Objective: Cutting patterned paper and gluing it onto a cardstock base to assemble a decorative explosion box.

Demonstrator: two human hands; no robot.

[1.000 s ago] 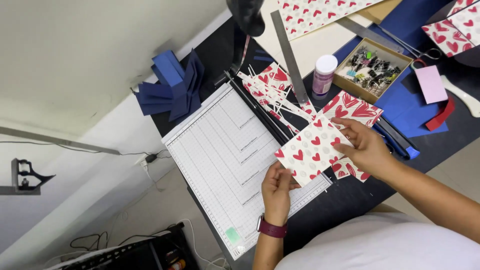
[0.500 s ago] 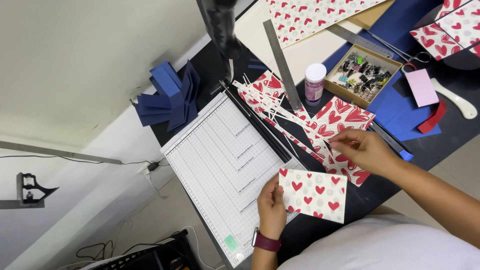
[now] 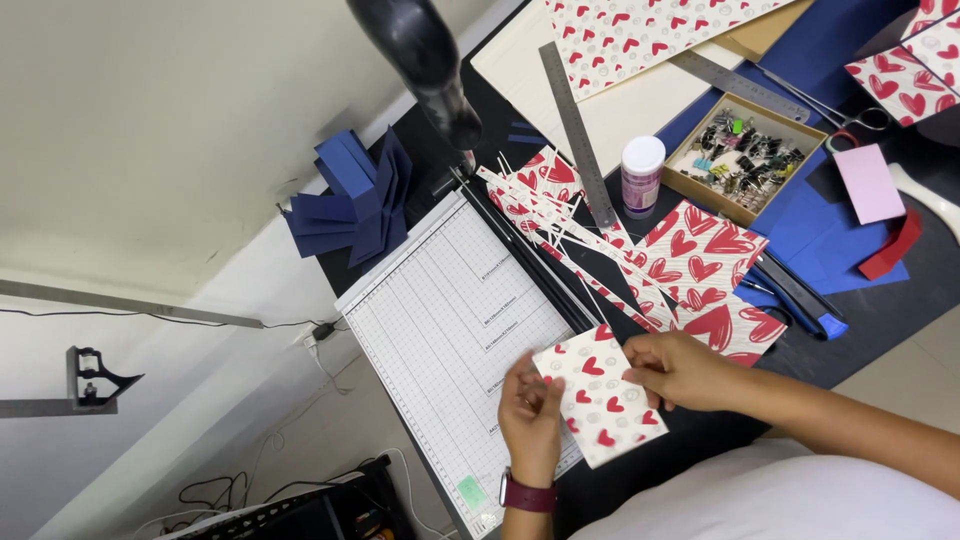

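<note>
your left hand (image 3: 530, 410) pinches the left edge of the heart-print paper square (image 3: 598, 396); your right hand (image 3: 680, 370) pinches its right edge. the square lies flat between both grips, over the near corner of the white paper trimmer (image 3: 450, 340). just beyond your right hand: more heart-print offcuts (image 3: 700, 270); farther off, a steel ruler (image 3: 578, 120).

white-capped labelled jar (image 3: 642, 175), open cardboard box (image 3: 745, 160)
</note>
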